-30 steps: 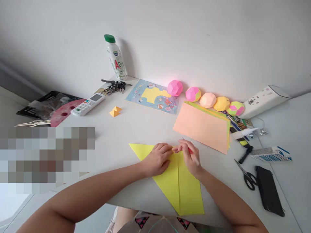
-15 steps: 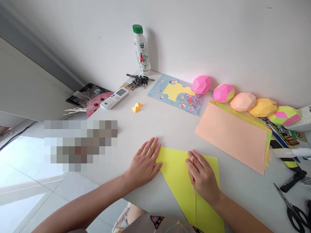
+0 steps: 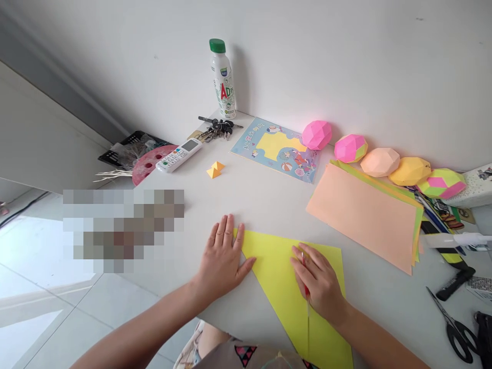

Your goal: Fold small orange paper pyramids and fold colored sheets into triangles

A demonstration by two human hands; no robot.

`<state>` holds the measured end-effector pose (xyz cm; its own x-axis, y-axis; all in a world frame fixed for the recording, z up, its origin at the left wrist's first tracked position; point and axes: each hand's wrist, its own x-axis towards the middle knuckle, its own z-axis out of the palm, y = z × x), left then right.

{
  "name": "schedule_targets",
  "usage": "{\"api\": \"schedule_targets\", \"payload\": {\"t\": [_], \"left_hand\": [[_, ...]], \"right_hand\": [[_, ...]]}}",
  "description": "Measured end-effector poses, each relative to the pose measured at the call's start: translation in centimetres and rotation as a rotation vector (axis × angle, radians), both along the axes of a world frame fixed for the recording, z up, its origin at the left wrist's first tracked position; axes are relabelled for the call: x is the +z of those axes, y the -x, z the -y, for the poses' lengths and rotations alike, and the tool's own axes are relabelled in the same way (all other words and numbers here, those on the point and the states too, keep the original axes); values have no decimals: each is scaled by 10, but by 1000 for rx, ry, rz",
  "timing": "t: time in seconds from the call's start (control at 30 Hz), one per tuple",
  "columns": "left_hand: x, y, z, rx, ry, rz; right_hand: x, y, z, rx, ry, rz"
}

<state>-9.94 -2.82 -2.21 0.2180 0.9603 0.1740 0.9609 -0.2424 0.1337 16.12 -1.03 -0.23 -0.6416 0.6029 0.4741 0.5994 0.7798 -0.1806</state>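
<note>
A yellow sheet of paper (image 3: 272, 266) with a slanted left edge lies at the table's front edge. My left hand (image 3: 221, 259) is flat at its upper left corner, fingers stretched out and thumb spread onto the slanted edge. My right hand (image 3: 321, 282) rests on the sheet's right part, fingers curled round a slim red and whitish pen-like tool (image 3: 306, 290). Its exact kind I cannot make out. Below that hand a straight line runs down the paper towards my body.
Peach, green and orange sheets (image 3: 365, 220) are stacked at the right, with several faceted paper shapes (image 3: 380, 162) behind. Black-handled scissors (image 3: 453, 328) lie at the right edge. Left of centre are small folded orange pieces (image 3: 215, 169), a remote (image 3: 180, 155), keys (image 3: 219, 128) and a bottle (image 3: 223, 82).
My left hand has shifted slightly left, its fingers turned more upright and a little more spread at the paper's corner. My right hand keeps the tool on the sheet.
</note>
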Motion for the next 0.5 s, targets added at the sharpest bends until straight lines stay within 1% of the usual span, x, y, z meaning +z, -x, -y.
{"api": "schedule_targets", "payload": {"t": [0.1,0.2,0.27,0.33,0.43,0.5], "left_hand": [[-2,1,1,-8,-30,19],[-3,1,2,-9,-54,33],[-1,2,2,-34,-65,33],[3,2,0,-125,-75,36],[6,3,-3,-309,-64,34],[6,4,-5,-360,-43,18]], "right_hand": [[3,3,1,104,72,17],[4,4,2,114,94,54],[3,4,3,104,100,63],[1,4,4,95,109,69],[-1,4,4,89,119,75],[-1,4,4,86,127,72]]}}
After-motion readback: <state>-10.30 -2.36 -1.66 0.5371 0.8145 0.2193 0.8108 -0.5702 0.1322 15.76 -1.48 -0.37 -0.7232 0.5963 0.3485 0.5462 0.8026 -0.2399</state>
